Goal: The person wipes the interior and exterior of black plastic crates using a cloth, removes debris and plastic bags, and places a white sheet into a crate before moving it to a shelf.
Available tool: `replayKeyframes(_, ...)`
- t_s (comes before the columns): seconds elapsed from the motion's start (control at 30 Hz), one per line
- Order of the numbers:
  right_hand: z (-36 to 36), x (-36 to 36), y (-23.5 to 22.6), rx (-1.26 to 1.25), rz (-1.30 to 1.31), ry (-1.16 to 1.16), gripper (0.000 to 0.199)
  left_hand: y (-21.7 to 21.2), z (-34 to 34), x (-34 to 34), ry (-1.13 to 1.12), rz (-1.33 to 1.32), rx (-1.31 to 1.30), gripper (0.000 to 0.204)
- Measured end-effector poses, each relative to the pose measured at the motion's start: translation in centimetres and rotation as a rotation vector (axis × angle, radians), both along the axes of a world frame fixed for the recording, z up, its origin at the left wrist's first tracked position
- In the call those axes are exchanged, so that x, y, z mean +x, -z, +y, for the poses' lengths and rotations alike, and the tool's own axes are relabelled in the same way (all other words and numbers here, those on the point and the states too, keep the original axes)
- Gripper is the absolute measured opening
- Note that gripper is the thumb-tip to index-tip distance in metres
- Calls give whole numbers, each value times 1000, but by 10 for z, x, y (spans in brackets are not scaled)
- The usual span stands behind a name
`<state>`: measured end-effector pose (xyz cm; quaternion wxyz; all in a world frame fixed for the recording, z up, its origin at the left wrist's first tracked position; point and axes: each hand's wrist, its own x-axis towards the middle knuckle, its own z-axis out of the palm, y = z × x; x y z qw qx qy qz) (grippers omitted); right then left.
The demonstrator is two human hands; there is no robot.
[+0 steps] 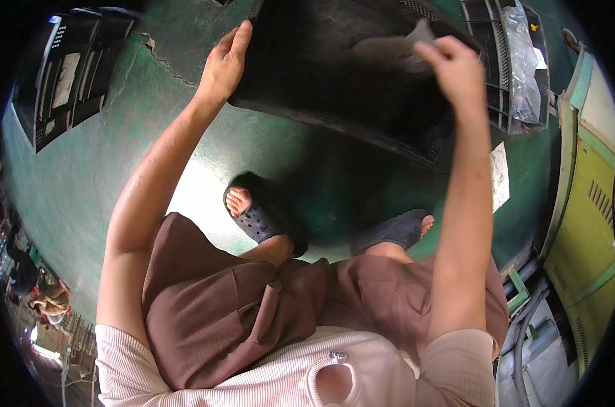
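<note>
A large black plastic crate [334, 127] is held up in front of me, above the floor and tilted, its inside very dark. At its left end my left hand [225, 64] grips the rim, the fingers partly hidden behind it. My right hand [457, 71] is closed on a grey cloth [387, 51] over the right part of the crate. Hand and cloth are smeared by motion, so I cannot tell whether the cloth touches the crate.
Black crates [70, 81] stand at the far left. Another crate [492, 61] with clear plastic film [523, 74] is at the far right. A white sheet [499, 176] lies on the green floor [178, 136], near a yellow-green machine cabinet [586, 217]. My feet in dark clogs [260, 217] are below.
</note>
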<state>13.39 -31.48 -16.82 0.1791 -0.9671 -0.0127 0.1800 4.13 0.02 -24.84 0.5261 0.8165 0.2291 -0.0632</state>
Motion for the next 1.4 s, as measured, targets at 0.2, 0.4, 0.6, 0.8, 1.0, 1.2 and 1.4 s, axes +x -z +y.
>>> replayKeyframes(0.2, 98, -21, 28, 338, 19, -263, 34, 1, -2, 3, -63, 40, -139, 77)
replayKeyframes(0.4, 179, -66, 67, 143, 277, -500, 16, -9, -12, 2, -140, 20, -235, 69)
replayKeyframes(0.6, 167, -79, 20, 449, 181, -533, 16, -13, -10, 3, -133, -11, -231, 59)
replayKeyframes(0.8, 162, -68, 42, 548, 223, -453, 19, -13, -11, 1, -171, 13, -367, 58)
replayKeyframes(1.0, 190, -71, 50, 160, 318, -382, 21, -8, -12, 4, -228, -209, -406, 47)
replayKeyframes(1.2, 183, -34, 46, 611, 7, 148, 21, -4, -12, 8, -125, -184, -765, 45)
replayKeyframes(1.4, 193, -44, 49, 658, -134, 124, 13, -2, -12, 7, -169, -206, -587, 44)
